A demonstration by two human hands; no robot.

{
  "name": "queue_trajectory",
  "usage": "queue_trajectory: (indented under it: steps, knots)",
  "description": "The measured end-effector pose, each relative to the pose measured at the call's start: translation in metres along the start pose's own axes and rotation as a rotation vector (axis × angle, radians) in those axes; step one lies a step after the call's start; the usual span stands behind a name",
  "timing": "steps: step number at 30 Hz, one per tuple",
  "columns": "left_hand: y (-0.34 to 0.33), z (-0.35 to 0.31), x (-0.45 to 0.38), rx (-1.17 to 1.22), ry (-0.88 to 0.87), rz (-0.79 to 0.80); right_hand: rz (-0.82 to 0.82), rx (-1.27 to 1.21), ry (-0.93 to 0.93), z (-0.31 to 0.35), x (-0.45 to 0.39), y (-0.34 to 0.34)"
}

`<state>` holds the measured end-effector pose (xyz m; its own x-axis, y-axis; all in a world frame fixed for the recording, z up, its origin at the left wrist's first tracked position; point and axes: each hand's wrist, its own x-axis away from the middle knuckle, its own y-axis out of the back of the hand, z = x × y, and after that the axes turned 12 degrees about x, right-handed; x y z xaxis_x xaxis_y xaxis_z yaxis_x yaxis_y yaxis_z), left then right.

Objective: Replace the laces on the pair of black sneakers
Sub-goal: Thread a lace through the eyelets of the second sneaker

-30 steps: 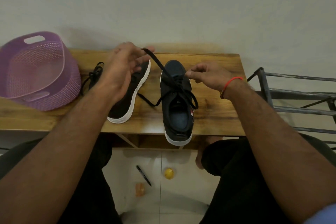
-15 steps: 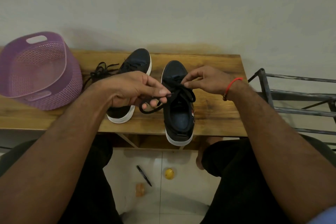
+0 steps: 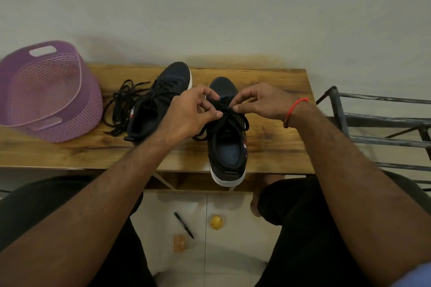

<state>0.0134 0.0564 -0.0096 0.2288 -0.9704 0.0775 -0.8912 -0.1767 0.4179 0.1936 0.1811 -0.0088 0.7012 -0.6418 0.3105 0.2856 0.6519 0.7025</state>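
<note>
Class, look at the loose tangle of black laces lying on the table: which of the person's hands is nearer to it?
Left. The left hand is over the sneakers, just right of the loose laces; the right hand is farther right, beyond it.

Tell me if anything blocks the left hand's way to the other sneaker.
Nothing visible does. The left hand pinches the lace over the right sneaker; the left sneaker lies just beside it on the bench, with only bare wood between.
</note>
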Motion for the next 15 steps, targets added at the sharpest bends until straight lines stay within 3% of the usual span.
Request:
queue_trajectory:
  steps: [7, 15]
  knots:
    - [-0.007, 0.0072, -0.0004, -0.148, -0.101, -0.023, -0.003, -0.004, 0.017, 0.0005, 0.001, -0.0002]
    - [-0.0086, 0.0091, -0.0021, -0.196, -0.098, -0.049, 0.005, 0.02, 0.013, 0.0023, 0.0003, -0.0027]
